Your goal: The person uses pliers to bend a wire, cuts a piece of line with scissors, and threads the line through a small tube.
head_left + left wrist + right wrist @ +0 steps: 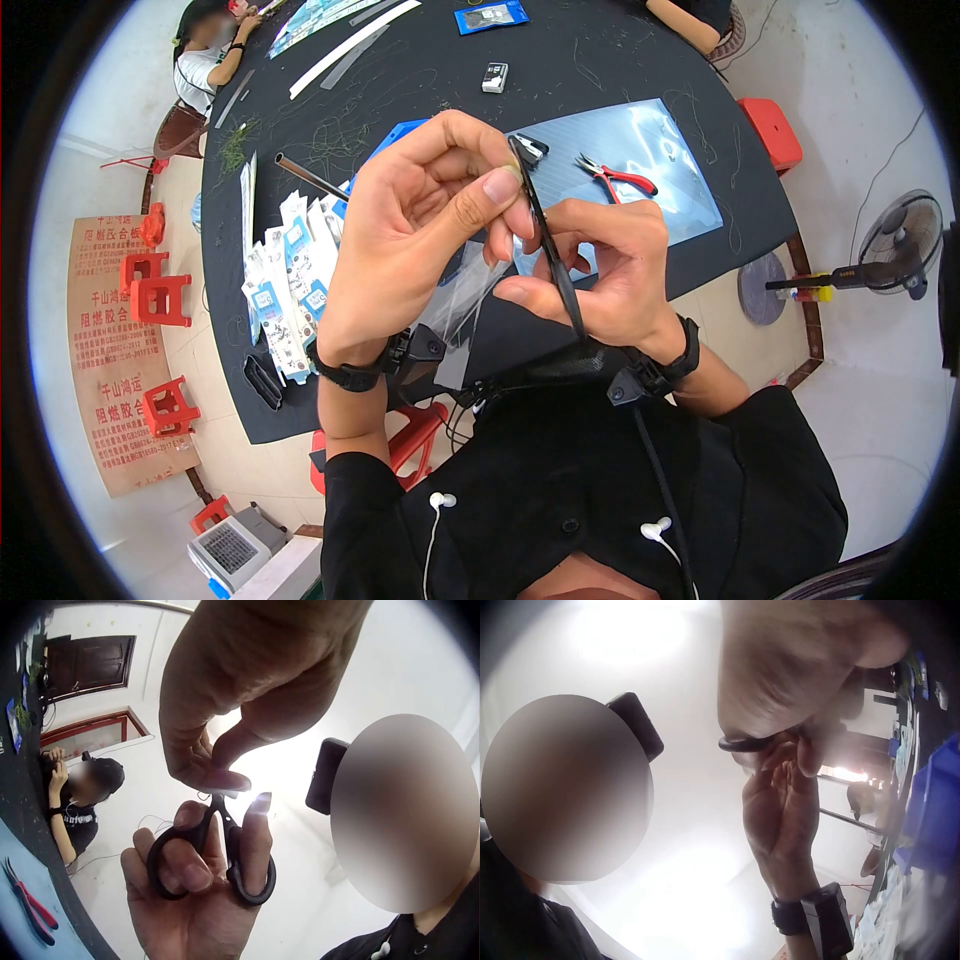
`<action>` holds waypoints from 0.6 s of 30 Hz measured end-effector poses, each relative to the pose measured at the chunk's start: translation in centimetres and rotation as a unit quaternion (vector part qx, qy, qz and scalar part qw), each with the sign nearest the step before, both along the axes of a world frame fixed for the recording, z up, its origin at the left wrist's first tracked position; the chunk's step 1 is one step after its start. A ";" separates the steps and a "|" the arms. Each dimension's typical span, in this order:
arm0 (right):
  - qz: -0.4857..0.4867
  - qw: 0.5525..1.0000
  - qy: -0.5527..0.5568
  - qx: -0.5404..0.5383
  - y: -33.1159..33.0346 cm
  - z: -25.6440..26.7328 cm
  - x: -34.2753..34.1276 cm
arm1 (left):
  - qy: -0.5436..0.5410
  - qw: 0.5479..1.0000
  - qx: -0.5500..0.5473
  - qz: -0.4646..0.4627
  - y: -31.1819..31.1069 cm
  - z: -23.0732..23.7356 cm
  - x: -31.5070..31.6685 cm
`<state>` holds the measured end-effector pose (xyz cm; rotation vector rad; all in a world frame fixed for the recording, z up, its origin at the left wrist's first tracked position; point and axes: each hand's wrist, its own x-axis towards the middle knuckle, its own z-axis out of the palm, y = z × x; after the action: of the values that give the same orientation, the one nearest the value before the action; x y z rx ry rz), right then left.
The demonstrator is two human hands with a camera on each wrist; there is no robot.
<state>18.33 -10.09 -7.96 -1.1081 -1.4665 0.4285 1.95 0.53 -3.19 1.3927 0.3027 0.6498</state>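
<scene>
My right hand (615, 265) holds small black scissors (555, 255); in the left wrist view its fingers pass through both handle loops (259, 894) and the blades meet the other hand's fingertips. My left hand (425, 215) pinches something at the scissors' tip between thumb and index finger; a thin dark loop shows there in the left wrist view, too small to identify. In the right wrist view a dark handle loop (742, 744) shows beneath the right hand (802, 675), with the left hand (784, 817) beyond it.
Red-handled pliers (630, 182) and a black-and-white tool (530, 150) lie on a clear sheet (680, 190). Printed cards (290, 290) are piled at left, with a blue tray (395, 135) behind my left hand. Another person (205, 60) sits across the black table (420, 75).
</scene>
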 end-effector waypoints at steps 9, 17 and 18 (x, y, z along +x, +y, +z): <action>0.003 0.999 -0.035 0.003 -0.1 0.1 0.1 | 0.002 1.000 0.015 -0.007 0.1 -0.1 -0.2; -0.008 0.999 -0.043 0.000 -0.3 0.4 0.0 | -0.002 1.000 -0.004 -0.010 0.3 0.0 -0.3; -0.009 0.999 -0.043 0.000 -0.3 0.4 0.0 | -0.002 1.000 -0.004 -0.011 0.3 -0.1 -0.3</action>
<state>18.38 -10.43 -7.60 -1.1503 -1.5310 0.3712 1.69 0.87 -3.25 1.3853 0.2860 0.6326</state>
